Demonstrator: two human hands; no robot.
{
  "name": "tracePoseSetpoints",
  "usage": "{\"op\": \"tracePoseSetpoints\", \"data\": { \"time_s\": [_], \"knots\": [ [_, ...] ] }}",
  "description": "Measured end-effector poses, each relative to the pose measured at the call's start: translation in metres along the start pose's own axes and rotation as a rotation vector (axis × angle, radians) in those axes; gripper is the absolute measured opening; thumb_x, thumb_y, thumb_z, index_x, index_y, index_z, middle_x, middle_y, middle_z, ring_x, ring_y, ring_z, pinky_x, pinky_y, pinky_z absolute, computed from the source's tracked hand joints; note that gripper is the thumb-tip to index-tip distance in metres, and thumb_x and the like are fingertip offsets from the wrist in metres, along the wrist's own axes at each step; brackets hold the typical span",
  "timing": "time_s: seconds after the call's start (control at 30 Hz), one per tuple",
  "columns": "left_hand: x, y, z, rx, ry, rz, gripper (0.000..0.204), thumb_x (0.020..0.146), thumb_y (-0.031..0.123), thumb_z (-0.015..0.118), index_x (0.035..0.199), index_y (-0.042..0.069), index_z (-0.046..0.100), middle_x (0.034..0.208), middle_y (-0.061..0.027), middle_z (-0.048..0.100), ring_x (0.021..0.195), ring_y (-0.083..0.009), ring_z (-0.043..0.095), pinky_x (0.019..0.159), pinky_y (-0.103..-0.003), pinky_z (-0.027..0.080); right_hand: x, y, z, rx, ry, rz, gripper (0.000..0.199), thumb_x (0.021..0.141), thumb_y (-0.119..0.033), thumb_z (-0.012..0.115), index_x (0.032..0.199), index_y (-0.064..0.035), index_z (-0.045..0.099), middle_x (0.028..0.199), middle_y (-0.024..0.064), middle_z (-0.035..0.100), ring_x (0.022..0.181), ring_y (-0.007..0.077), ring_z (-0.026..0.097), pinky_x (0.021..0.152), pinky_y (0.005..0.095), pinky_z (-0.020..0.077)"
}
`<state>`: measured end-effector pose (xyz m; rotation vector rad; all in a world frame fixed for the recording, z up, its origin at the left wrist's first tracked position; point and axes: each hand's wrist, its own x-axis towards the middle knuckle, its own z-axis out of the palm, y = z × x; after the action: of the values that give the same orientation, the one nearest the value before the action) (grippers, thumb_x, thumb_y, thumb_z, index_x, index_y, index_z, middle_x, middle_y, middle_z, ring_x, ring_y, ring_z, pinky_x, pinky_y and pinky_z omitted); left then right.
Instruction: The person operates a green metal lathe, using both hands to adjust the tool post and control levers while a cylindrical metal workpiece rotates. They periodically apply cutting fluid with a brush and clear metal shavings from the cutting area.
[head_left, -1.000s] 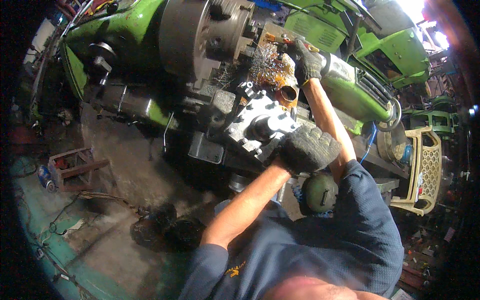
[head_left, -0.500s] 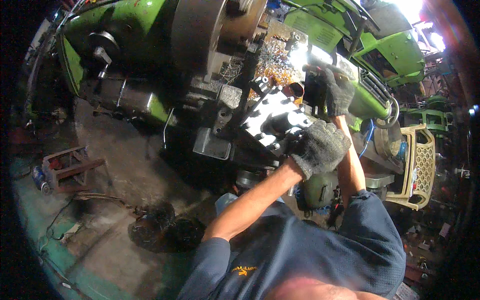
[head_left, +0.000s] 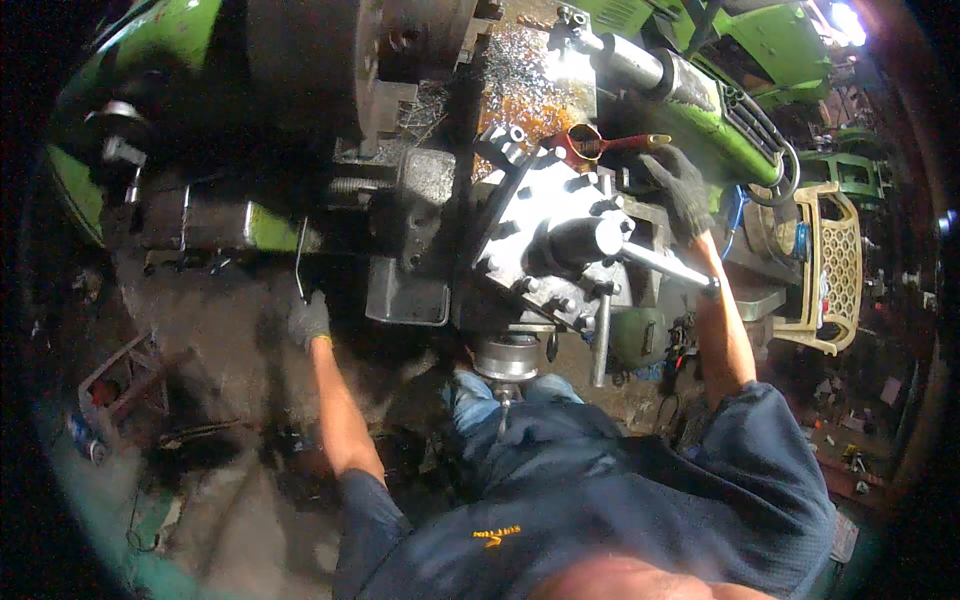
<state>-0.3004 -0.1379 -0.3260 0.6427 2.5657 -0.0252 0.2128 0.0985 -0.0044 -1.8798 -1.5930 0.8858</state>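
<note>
I lean over a green lathe (head_left: 170, 40). My gloved left hand (head_left: 308, 320) reaches down to the left and is closed on the lower end of a thin bent metal lever (head_left: 299, 255) on the machine's front. My gloved right hand (head_left: 678, 188) lies curled on the carriage, just below the tip of a red-handled orange cup (head_left: 590, 143); whether it grips anything is unclear. Between my hands sits the bright square tool post (head_left: 555, 235) with its steel handle (head_left: 665, 265) pointing right. The large dark chuck (head_left: 330, 60) is above left.
Metal shavings (head_left: 520, 85) cover the bed behind the tool post. A cream plastic crate (head_left: 830, 265) stands at the right by another green machine (head_left: 760, 40). A small metal frame (head_left: 120, 375) and scrap lie on the dirty floor at the lower left.
My left hand has let go of the tool post and dropped down and left to the thin lever. My right hand has slipped down from the orange cup onto the carriage.
</note>
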Motion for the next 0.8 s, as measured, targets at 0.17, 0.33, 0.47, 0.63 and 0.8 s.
{"op": "tracePoseSetpoints", "data": {
  "time_s": [0.17, 0.33, 0.47, 0.63, 0.8],
  "knots": [
    [0.078, -0.063, 0.104, -0.228, 0.114, 0.042, 0.063, 0.084, 0.045, 0.067, 0.134, 0.009, 0.057, 0.119, -0.0213, 0.067, 0.108, -0.04, 0.064, 0.094, -0.048, 0.05, -0.046, 0.02, -0.043, -0.213, 0.081, 0.018, 0.046, 0.09, -0.033, 0.07, 0.126, -0.0046, 0.064, 0.109, 0.0124, 0.071, 0.1, 0.0212, 0.067, 0.087, 0.0337, 0.053],
    [0.132, -0.069, 0.124, -0.896, -0.228, -0.082, 0.035, 0.085, 0.029, 0.068, 0.11, 0.005, 0.06, 0.105, -0.0127, 0.064, 0.095, -0.029, 0.061, 0.081, -0.043, 0.049, -0.1, 0.115, -0.102, -0.372, 0.218, 0.063, 0.037, 0.09, -0.025, 0.074, 0.12, -0.0047, 0.067, 0.106, 0.0084, 0.072, 0.094, 0.0162, 0.067, 0.086, 0.0309, 0.0535],
    [0.149, -0.077, 0.082, -1.475, -0.294, -0.038, 0.032, 0.086, 0.016, 0.068, 0.115, 0.004, 0.063, 0.101, -0.0063, 0.065, 0.089, -0.0192, 0.061, 0.072, -0.033, 0.052, -0.114, 0.169, -0.135, -0.17, 0.284, 0.265, 0.032, 0.091, -0.021, 0.073, 0.118, -0.0038, 0.068, 0.103, 0.0063, 0.072, 0.086, 0.0118, 0.065, 0.07, 0.0279, 0.0551],
    [0.12, -0.017, -0.019, -0.54, -0.06, 0.677, 0.041, 0.087, 0.012, 0.065, 0.125, 0.0, 0.061, 0.119, -0.0108, 0.065, 0.099, -0.0217, 0.064, 0.085, -0.035, 0.053, -0.105, 0.25, -0.157, 0.328, 0.348, 0.405, 0.028, 0.094, -0.019, 0.07, 0.115, -0.0007, 0.066, 0.093, 0.006, 0.068, 0.071, 0.0096, 0.061, 0.054, 0.0278, 0.0521],
    [-0.005, 0.037, -0.096, -0.426, 0.294, 0.368, 0.053, 0.086, 0.025, 0.069, 0.131, 0.0, 0.056, 0.125, -0.0224, 0.062, 0.112, -0.0369, 0.062, 0.099, -0.04, 0.048, -0.045, 0.344, -0.185, 0.477, 0.412, 0.373, 0.028, 0.095, -0.029, 0.068, 0.106, -0.0035, 0.066, 0.08, 0.0017, 0.064, 0.06, 0.0081, 0.055, 0.049, 0.0241, 0.0431]
  ]
}}
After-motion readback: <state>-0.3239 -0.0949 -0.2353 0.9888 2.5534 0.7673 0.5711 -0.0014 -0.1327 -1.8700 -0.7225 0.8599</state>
